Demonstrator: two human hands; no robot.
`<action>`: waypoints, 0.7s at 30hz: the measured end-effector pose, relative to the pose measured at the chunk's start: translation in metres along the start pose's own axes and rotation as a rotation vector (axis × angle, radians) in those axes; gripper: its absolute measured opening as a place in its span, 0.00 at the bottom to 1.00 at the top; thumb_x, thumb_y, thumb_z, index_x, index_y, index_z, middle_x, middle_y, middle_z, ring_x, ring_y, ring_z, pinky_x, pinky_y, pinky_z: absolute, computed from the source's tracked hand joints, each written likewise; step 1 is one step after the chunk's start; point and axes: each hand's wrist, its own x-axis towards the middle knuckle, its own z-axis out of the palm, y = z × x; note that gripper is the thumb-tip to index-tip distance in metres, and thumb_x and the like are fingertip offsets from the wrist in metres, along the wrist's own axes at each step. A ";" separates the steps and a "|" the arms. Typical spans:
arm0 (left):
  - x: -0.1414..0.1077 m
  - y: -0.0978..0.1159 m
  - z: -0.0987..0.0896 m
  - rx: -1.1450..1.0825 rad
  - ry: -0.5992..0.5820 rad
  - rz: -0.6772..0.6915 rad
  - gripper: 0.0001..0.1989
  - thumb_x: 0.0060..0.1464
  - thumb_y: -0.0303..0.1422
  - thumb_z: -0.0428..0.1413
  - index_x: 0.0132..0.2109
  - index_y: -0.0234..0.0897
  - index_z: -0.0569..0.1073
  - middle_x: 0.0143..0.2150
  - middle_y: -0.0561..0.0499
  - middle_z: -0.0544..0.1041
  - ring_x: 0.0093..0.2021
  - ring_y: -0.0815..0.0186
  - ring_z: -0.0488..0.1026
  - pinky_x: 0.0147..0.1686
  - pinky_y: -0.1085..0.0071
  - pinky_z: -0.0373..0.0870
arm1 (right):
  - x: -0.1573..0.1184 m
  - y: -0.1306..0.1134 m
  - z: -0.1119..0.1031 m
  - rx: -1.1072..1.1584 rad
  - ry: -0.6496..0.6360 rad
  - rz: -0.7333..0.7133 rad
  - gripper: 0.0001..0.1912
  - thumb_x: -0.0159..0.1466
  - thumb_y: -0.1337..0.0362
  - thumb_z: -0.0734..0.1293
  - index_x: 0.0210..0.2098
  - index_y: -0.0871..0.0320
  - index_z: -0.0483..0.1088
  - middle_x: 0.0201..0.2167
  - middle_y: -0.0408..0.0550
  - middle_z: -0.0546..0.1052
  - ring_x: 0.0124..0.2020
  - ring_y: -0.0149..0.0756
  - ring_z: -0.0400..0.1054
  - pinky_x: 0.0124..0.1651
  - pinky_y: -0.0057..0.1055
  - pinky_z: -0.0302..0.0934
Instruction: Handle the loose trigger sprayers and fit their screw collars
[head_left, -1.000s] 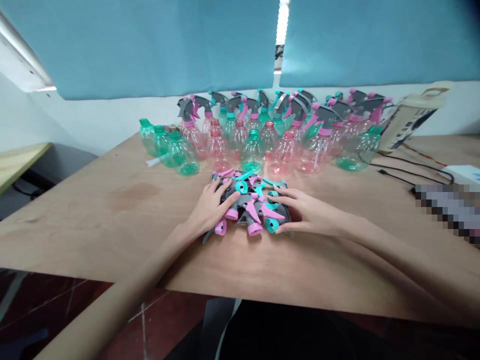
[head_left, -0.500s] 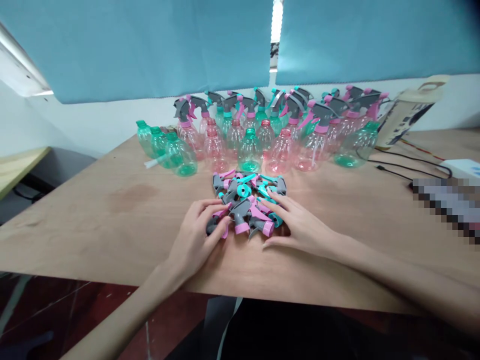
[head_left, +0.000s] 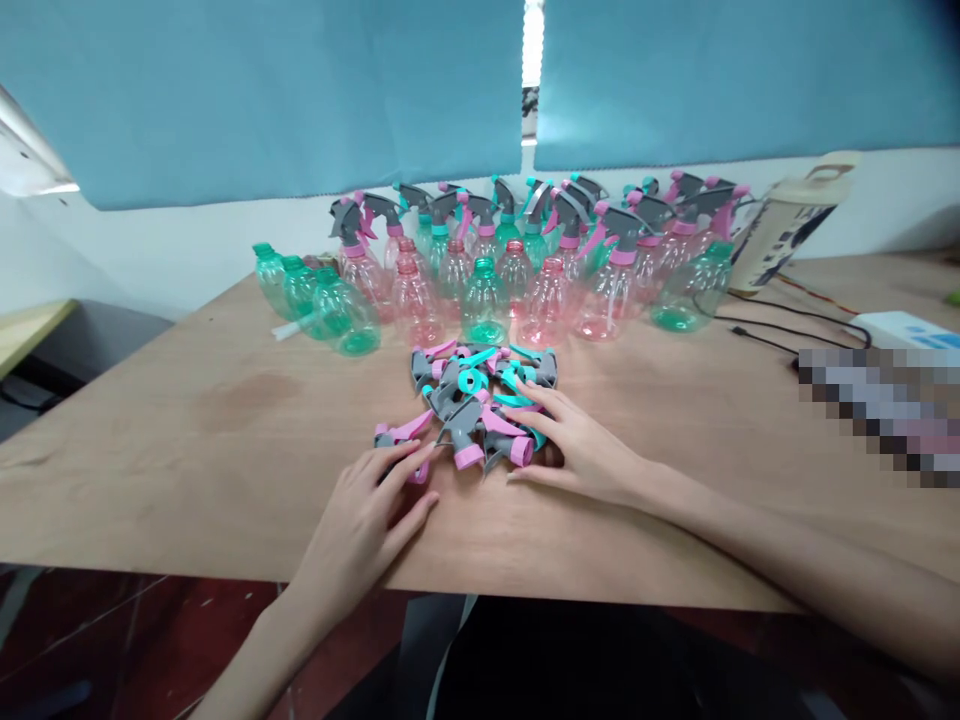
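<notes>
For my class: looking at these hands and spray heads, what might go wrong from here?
The piled spray heads overlap, so the right hand at their edge might drag several at once. The headless green bottle stands just behind the pile; a backward shove could tip it.

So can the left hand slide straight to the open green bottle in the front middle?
Probably not straight: the pile of trigger spray heads lies between the left hand and the open green bottle. Going around looks possible.

Trigger spray heads, grey with pink or turquoise collars and triggers: heaped, overlapping, on table. One pink-trimmed spray head: lying beside heap at its eight o'clock, partly hidden.
</notes>
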 end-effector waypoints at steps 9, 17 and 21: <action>-0.018 0.015 -0.016 0.013 0.036 -0.043 0.17 0.58 0.36 0.51 0.55 0.46 0.67 0.51 0.48 0.72 0.49 0.55 0.70 0.47 0.59 0.68 | -0.001 -0.002 0.001 -0.005 0.043 0.009 0.37 0.55 0.44 0.66 0.59 0.55 0.59 0.63 0.58 0.56 0.63 0.53 0.49 0.60 0.54 0.51; 0.035 0.076 -0.034 -0.383 0.103 0.092 0.19 0.55 0.30 0.58 0.53 0.46 0.66 0.47 0.53 0.74 0.45 0.66 0.72 0.44 0.72 0.70 | -0.012 0.002 -0.021 0.105 0.157 0.001 0.26 0.60 0.51 0.66 0.54 0.56 0.61 0.55 0.56 0.66 0.56 0.45 0.60 0.57 0.46 0.58; 0.074 0.090 -0.011 -0.552 0.121 0.213 0.16 0.52 0.28 0.60 0.48 0.43 0.68 0.45 0.51 0.75 0.45 0.64 0.72 0.44 0.68 0.70 | -0.025 0.017 -0.044 0.139 0.250 0.119 0.13 0.65 0.57 0.61 0.45 0.57 0.66 0.44 0.51 0.73 0.46 0.40 0.67 0.48 0.40 0.63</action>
